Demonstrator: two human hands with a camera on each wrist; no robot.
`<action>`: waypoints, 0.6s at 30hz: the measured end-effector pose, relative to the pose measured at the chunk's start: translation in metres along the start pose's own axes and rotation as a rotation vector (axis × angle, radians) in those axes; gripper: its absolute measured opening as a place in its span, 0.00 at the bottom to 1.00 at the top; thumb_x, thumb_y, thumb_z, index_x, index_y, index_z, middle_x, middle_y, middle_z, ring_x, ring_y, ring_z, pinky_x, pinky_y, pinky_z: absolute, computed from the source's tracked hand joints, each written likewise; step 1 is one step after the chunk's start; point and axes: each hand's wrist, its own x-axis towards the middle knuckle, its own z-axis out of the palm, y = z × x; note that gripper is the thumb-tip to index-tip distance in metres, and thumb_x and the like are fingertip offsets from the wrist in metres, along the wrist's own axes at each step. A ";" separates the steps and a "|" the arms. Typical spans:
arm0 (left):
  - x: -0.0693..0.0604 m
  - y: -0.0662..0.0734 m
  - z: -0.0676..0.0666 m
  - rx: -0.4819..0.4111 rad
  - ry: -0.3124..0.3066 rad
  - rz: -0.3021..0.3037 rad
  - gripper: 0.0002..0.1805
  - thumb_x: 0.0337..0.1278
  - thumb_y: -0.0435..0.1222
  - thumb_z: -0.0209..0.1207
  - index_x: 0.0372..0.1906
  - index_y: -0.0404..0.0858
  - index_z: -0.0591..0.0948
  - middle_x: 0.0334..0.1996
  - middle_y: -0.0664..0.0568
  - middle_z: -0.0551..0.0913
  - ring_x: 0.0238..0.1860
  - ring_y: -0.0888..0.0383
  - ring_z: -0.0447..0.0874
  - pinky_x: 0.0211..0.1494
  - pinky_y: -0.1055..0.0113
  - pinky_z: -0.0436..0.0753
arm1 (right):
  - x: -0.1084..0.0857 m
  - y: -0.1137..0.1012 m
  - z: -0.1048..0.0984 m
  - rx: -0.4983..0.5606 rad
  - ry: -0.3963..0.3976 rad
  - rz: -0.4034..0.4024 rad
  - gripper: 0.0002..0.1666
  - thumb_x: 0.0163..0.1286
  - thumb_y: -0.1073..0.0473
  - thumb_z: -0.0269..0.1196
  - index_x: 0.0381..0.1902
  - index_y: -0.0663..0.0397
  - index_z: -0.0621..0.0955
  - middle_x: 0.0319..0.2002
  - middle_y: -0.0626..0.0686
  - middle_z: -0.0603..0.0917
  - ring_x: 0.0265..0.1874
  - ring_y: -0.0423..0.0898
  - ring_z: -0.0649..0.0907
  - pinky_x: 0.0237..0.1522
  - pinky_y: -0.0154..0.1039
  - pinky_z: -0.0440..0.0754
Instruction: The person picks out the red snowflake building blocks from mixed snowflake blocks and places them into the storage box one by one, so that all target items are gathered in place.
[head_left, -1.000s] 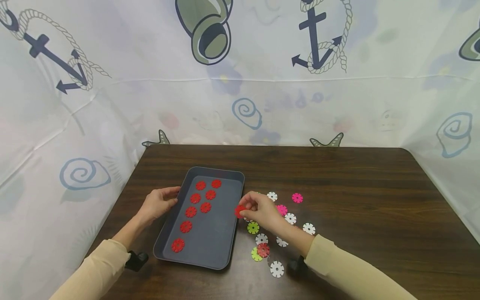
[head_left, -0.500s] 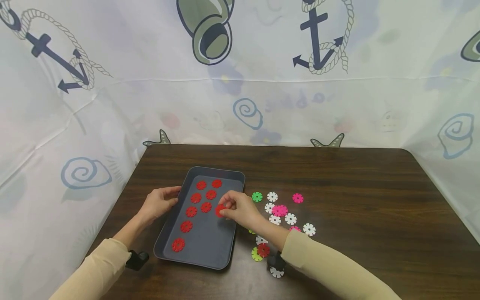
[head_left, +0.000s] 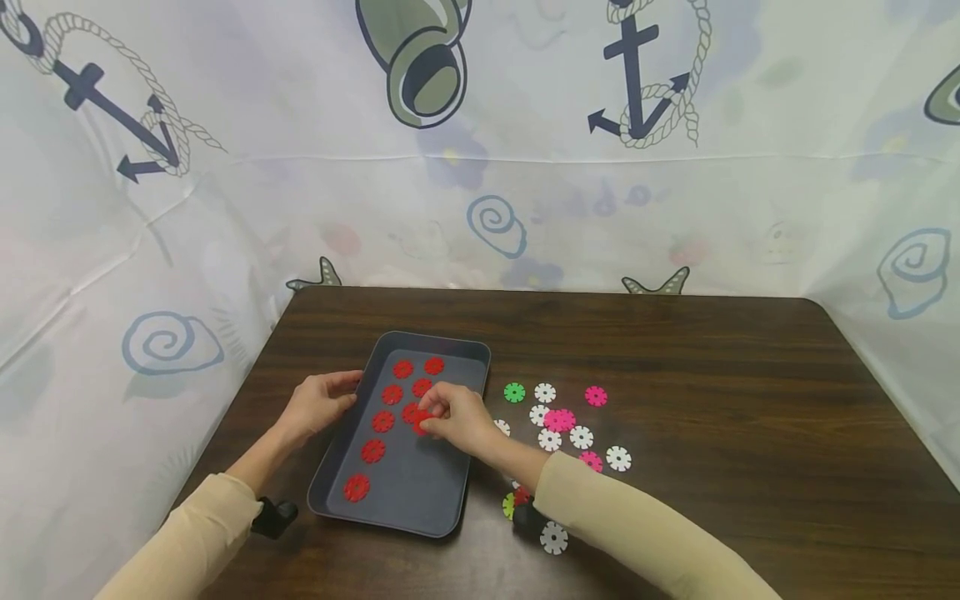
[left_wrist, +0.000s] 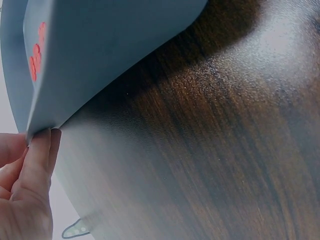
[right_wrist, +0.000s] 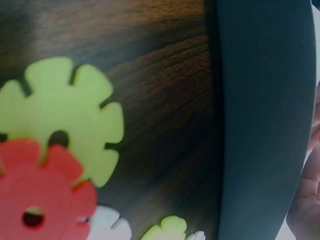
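Observation:
Between my right hand's point(head_left: 459, 419) thumb and fingertips is a red notched plastic disc point(head_left: 422, 422), held low over the middle of the grey tray point(head_left: 420, 508). It overlaps another red disc point(head_left: 409, 412) in the head view, and I cannot tell whether they touch. Several more red discs point(head_left: 372, 451) lie in the tray, mostly in two columns on its left side. My left hand point(head_left: 315, 407) holds the tray's left rim; in the left wrist view its fingers point(left_wrist: 37, 160) are against the outer wall point(left_wrist: 100, 50). The right wrist view shows only a bit of the right hand point(right_wrist: 307, 200) beyond the tray wall.
Loose notched discs lie on the brown table point(head_left: 712, 375) right of the tray: a green one point(head_left: 514, 392), several white point(head_left: 581, 437) and pink ones point(head_left: 596, 396). Nearby, a red disc point(right_wrist: 45, 195) overlaps a yellow-green one point(right_wrist: 65, 110). A printed curtain point(head_left: 555, 208) hangs behind.
My right hand has carried the red disc leftward, from the tray's right rim to over its middle, beside the other red discs. The left hand stays at the left rim.

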 end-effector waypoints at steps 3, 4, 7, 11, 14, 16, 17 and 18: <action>0.000 -0.001 0.000 -0.002 0.000 -0.001 0.24 0.59 0.27 0.54 0.62 0.27 0.70 0.56 0.32 0.76 0.54 0.41 0.78 0.42 0.63 0.83 | 0.002 0.000 0.004 -0.014 -0.006 0.016 0.10 0.54 0.73 0.67 0.34 0.65 0.80 0.22 0.50 0.74 0.17 0.37 0.78 0.22 0.27 0.80; 0.000 -0.001 0.000 0.000 -0.001 0.000 0.24 0.59 0.27 0.54 0.62 0.27 0.70 0.56 0.32 0.76 0.54 0.41 0.78 0.42 0.62 0.83 | 0.003 0.000 0.005 -0.017 -0.009 0.019 0.10 0.54 0.73 0.67 0.35 0.66 0.80 0.22 0.50 0.74 0.17 0.37 0.78 0.22 0.27 0.80; 0.001 -0.002 0.000 0.002 0.002 0.001 0.24 0.59 0.27 0.54 0.62 0.27 0.70 0.56 0.32 0.76 0.53 0.41 0.78 0.42 0.62 0.83 | 0.005 -0.001 0.008 -0.037 -0.009 0.021 0.09 0.54 0.73 0.67 0.34 0.65 0.80 0.22 0.49 0.74 0.17 0.38 0.79 0.21 0.26 0.79; 0.001 -0.002 0.000 0.006 0.007 0.005 0.24 0.60 0.27 0.54 0.61 0.27 0.71 0.56 0.32 0.76 0.53 0.41 0.78 0.43 0.61 0.83 | 0.009 0.002 0.013 -0.055 -0.006 0.016 0.09 0.53 0.73 0.67 0.33 0.64 0.81 0.21 0.48 0.74 0.16 0.37 0.78 0.20 0.26 0.78; 0.000 -0.001 0.000 0.006 0.007 0.005 0.24 0.60 0.28 0.54 0.61 0.27 0.70 0.56 0.32 0.76 0.53 0.41 0.78 0.43 0.61 0.83 | 0.011 0.005 0.016 -0.065 -0.008 0.027 0.09 0.53 0.73 0.67 0.33 0.64 0.81 0.21 0.47 0.73 0.16 0.36 0.77 0.20 0.26 0.78; -0.001 0.000 0.001 0.003 0.006 0.004 0.24 0.60 0.27 0.54 0.61 0.27 0.70 0.56 0.32 0.76 0.53 0.41 0.78 0.43 0.61 0.83 | 0.012 0.007 0.017 -0.076 -0.010 0.037 0.09 0.53 0.73 0.68 0.33 0.64 0.81 0.20 0.47 0.73 0.15 0.37 0.77 0.19 0.26 0.78; -0.001 0.000 0.001 0.002 0.007 0.005 0.24 0.60 0.27 0.55 0.61 0.26 0.70 0.56 0.32 0.76 0.53 0.41 0.78 0.43 0.61 0.83 | 0.013 0.007 0.018 -0.084 -0.012 0.043 0.09 0.53 0.73 0.68 0.33 0.64 0.81 0.20 0.46 0.72 0.15 0.37 0.77 0.19 0.26 0.78; -0.001 0.000 0.001 0.000 0.007 0.007 0.24 0.60 0.27 0.55 0.61 0.26 0.70 0.56 0.32 0.76 0.53 0.41 0.78 0.43 0.61 0.83 | 0.013 0.008 0.019 -0.091 -0.013 0.046 0.09 0.53 0.73 0.68 0.33 0.64 0.81 0.20 0.46 0.72 0.15 0.37 0.77 0.19 0.26 0.77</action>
